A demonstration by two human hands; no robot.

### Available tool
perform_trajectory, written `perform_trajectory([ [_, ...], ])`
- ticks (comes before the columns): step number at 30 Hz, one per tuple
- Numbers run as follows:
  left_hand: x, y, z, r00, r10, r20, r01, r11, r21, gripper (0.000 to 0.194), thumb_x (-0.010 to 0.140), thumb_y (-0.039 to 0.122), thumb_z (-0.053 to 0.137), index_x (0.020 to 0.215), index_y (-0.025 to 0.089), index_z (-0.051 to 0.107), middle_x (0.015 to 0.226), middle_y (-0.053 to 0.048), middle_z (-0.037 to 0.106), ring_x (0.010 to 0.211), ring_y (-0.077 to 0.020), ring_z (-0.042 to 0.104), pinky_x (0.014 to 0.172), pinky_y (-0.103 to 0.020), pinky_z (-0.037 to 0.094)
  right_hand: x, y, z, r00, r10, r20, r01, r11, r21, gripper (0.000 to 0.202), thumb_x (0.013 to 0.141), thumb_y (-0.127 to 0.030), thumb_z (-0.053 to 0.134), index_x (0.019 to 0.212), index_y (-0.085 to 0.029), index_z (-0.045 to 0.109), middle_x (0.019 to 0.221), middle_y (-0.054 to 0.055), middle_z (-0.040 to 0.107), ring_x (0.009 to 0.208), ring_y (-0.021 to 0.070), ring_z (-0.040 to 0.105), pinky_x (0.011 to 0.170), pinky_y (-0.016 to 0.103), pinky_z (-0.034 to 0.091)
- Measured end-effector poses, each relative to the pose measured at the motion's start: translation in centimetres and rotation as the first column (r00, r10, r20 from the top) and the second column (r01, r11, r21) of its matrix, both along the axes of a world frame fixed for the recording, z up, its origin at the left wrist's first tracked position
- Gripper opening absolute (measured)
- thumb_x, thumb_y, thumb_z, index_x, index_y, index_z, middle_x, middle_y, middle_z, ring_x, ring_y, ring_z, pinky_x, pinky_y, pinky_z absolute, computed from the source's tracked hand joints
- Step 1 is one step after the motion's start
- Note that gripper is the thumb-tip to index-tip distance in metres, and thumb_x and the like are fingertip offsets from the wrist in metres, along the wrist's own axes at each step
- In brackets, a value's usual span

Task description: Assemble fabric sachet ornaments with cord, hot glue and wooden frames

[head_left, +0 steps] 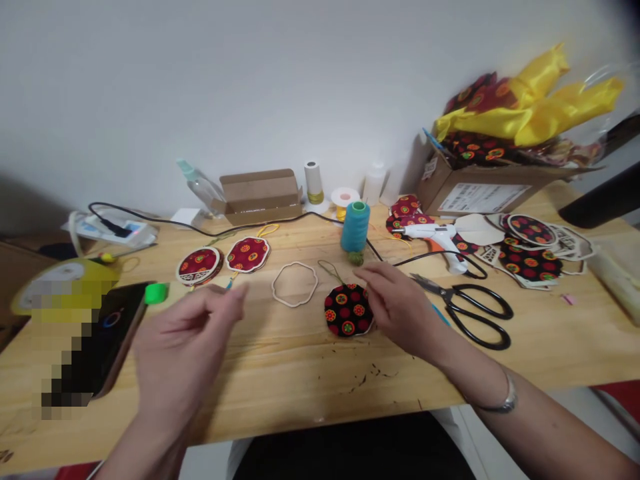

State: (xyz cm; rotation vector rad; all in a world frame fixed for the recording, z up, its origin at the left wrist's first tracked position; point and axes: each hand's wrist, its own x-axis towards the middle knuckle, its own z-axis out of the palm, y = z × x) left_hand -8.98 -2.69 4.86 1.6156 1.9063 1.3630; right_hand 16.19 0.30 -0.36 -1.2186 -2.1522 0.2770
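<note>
My left hand (187, 343) is raised over the left part of the table, its fingers curled and thumb pressed near them; whatever it may hold is too small to make out. My right hand (400, 303) is at the right edge of a black floral fabric piece (349, 310), its fingers bent together and their tips partly hidden. A thin cord loop (329, 268) extends from the top of that piece. Between the hands lies a thin scalloped wooden frame (275, 293). Just behind my right hand stands a teal thread spool (355, 228), with a small green tuft (355, 258) before it.
Black scissors (480, 307) and a white glue gun (435, 233) lie right. Two red fabric ornaments (249, 255) are back left, near a phone (103, 333). Behind are an open carton (263, 197), bottles and a cardboard box (480, 190) heaped with fabric.
</note>
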Motion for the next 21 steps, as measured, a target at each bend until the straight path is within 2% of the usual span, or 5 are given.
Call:
perform_trajectory([
  [4, 1.8, -0.7, -2.3, 0.944, -0.324, -0.065, 0.313, 0.939, -0.142, 0.009, 0.078, 0.027, 0.062, 0.073, 0.021, 0.057, 0.085, 0.001, 0.066, 0.078, -0.0141, 0.061, 0.070, -0.024, 0.046, 1.6, -0.4, 1.8, 0.993, -0.115, 0.001, 0.114, 0.992, -0.054, 0.025, 0.085, -0.012, 0.045, 0.103, -0.017, 0.061, 0.100, 0.008, 0.062, 0.090, 0.0182, 0.059, 0.079, 0.032, 0.048],
  [8, 3.6, -1.8, -3.9, 0.813, -0.508, -0.284, 0.475, 0.861, -0.180, 0.008, 0.081, 0.024, 0.055, 0.074, 0.022, 0.059, 0.067, 0.003, 0.063, 0.062, -0.0134, 0.059, 0.056, -0.024, 0.044, 3.1, -1.8, 3.0, 0.975, -0.177, 0.131, 0.194, 0.972, -0.130, 0.017, 0.088, -0.021, 0.047, 0.076, -0.018, 0.059, 0.074, 0.003, 0.059, 0.070, 0.0156, 0.055, 0.062, 0.027, 0.041],
  [11, 4.3, -2.6, -4.7, 0.738, -0.551, -0.389, 0.521, 0.832, -0.190, 0.016, 0.083, 0.023, 0.052, 0.067, 0.021, 0.053, 0.059, 0.002, 0.057, 0.055, -0.0134, 0.055, 0.049, -0.024, 0.039, 3.6, -3.3, 2.4, 0.971, -0.192, 0.141, 0.214, 0.963, -0.162, 0.019, 0.087, -0.023, 0.047, 0.069, -0.019, 0.054, 0.067, 0.002, 0.055, 0.064, 0.0140, 0.051, 0.058, 0.026, 0.037],
  [16, 4.8, -3.1, -5.4, 0.700, -0.538, -0.470, 0.568, 0.818, -0.091, 0.034, 0.086, 0.022, 0.049, 0.053, 0.020, 0.041, 0.050, 0.002, 0.047, 0.048, -0.0120, 0.047, 0.046, -0.024, 0.036, 3.3, -6.2, 0.6, 0.973, -0.183, 0.137, 0.213, 0.945, -0.248, 0.028, 0.089, -0.026, 0.044, 0.062, -0.018, 0.048, 0.062, 0.001, 0.050, 0.058, 0.0128, 0.047, 0.053, 0.025, 0.033],
  [21, 5.4, -2.2, -6.1, 0.672, -0.506, -0.541, 0.620, 0.784, 0.037, 0.007, 0.083, 0.013, 0.054, 0.079, 0.017, 0.059, 0.086, -0.006, 0.065, 0.080, -0.0175, 0.058, 0.071, -0.030, 0.050, 2.8, -7.0, -0.5, 0.968, -0.169, 0.186, 0.205, 0.959, -0.196, 0.030, 0.090, -0.025, 0.044, 0.061, -0.018, 0.049, 0.062, 0.001, 0.051, 0.059, 0.0127, 0.048, 0.054, 0.024, 0.034],
])
